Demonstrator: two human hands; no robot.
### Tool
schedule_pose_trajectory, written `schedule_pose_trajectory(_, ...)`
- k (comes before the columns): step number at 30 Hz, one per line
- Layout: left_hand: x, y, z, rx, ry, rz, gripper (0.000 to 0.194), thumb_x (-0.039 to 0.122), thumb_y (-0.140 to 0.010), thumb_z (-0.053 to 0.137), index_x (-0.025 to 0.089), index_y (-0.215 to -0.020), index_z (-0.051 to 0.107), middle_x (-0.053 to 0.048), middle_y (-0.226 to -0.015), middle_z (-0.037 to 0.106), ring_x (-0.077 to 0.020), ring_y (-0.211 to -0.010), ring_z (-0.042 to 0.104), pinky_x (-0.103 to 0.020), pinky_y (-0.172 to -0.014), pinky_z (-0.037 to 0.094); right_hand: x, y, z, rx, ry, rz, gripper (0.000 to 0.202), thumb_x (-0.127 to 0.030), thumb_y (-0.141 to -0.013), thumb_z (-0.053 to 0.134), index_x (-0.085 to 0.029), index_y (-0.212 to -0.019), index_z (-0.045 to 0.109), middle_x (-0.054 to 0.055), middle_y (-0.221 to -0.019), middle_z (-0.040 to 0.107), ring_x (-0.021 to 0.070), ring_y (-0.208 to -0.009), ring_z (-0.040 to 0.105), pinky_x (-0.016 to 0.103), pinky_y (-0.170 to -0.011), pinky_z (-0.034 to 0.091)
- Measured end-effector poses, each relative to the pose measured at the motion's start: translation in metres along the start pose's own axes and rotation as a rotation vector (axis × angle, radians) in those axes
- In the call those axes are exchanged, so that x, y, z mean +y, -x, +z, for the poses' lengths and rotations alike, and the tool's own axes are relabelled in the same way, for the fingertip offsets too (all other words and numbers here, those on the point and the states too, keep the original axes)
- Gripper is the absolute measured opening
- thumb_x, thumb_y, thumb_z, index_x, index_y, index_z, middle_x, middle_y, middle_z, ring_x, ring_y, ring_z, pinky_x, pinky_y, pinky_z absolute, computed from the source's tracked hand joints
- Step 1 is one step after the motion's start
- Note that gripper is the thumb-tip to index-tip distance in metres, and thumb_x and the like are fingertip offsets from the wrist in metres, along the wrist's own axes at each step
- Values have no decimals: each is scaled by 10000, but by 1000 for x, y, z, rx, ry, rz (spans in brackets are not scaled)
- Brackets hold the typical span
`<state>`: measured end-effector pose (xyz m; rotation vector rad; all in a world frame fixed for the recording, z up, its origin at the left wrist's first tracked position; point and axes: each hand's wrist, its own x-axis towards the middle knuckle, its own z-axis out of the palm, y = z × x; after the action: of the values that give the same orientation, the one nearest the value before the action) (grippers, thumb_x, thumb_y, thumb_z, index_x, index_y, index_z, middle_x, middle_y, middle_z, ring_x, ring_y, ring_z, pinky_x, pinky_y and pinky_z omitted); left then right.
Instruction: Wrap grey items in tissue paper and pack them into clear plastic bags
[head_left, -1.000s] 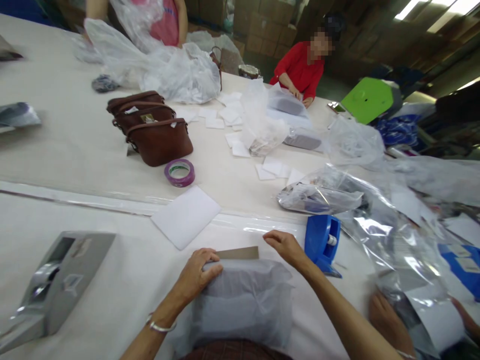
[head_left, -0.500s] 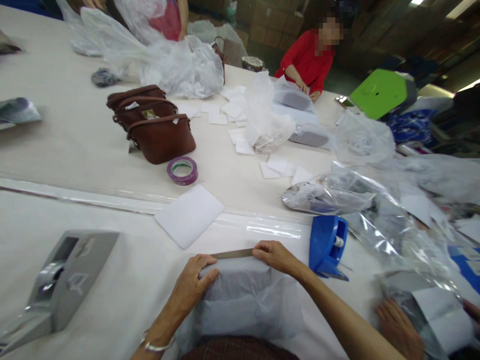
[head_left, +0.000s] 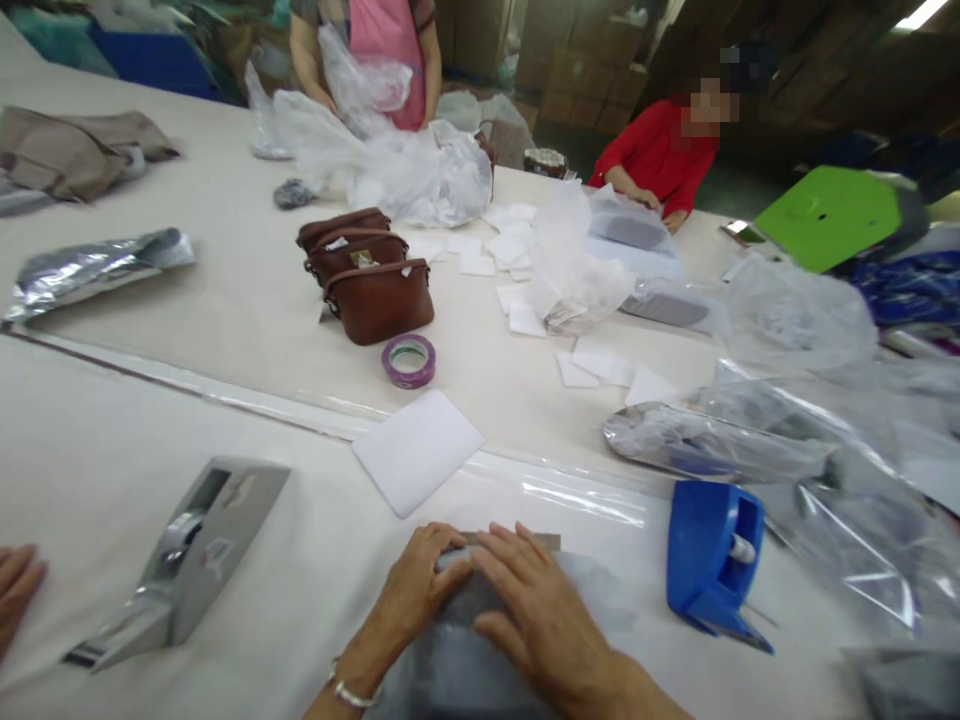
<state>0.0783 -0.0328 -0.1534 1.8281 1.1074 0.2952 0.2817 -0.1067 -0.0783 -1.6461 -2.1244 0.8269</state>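
A bundle wrapped in pale, translucent sheeting (head_left: 465,665) lies in front of me at the near edge of the table. A flat taupe strip (head_left: 551,541) runs along its far edge, partly covered by my fingers. My left hand (head_left: 420,580) is curled over the bundle's far left corner, thumb and fingers closed on it. Beside it, my right hand (head_left: 536,610) rests on top of the bundle with fingers stretched out, the tips over the strip. A white card (head_left: 418,450) lies just beyond my hands.
A grey tape dispenser (head_left: 202,550) stands to the left, a blue tape dispenser (head_left: 712,560) to the right. Farther off are a purple tape roll (head_left: 409,361), brown handbags (head_left: 382,300) and clear plastic bags (head_left: 750,440). Another person's hand (head_left: 16,590) shows at the left edge; two people work across the table.
My right hand has moved left from the strip's right end and now lies flat beside my left hand. The view has turned left; a co-worker's hands at the right have left it.
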Motion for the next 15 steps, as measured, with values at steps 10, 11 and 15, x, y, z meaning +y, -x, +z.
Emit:
schedule_pose_trajectory(10,-35,-89,-92,428,-804,-244,578,284,-914,576,38,-1409,406,-244,-1498,400,-354,-1427,314,-499,-1126,333,44,2,63,156,305,-315,823,-567,-882,609,-210,-1538,263,91,-1488,464,280,-1333,479,440,-1157,336)
schedule_pose_trajectory(11,-34,-95,-101,407,-813,-261,553,264,-899,597,44,-1382,441,-243,-1458,451,-358,-1390,374,-501,-1103,351,48,2,66,182,298,-334,822,-584,-879,606,-218,-1535,271,93,-1461,498,274,-1305,511,427,-1135,370)
schedule_pose_trajectory(15,-31,-103,-115,379,-793,-211,335,219,-833,666,119,-1149,617,-152,-1166,644,-314,-1130,586,-450,-993,416,53,-4,69,168,158,-233,698,-455,-868,664,-277,-1483,385,81,-1404,564,272,-1258,558,407,-1083,438)
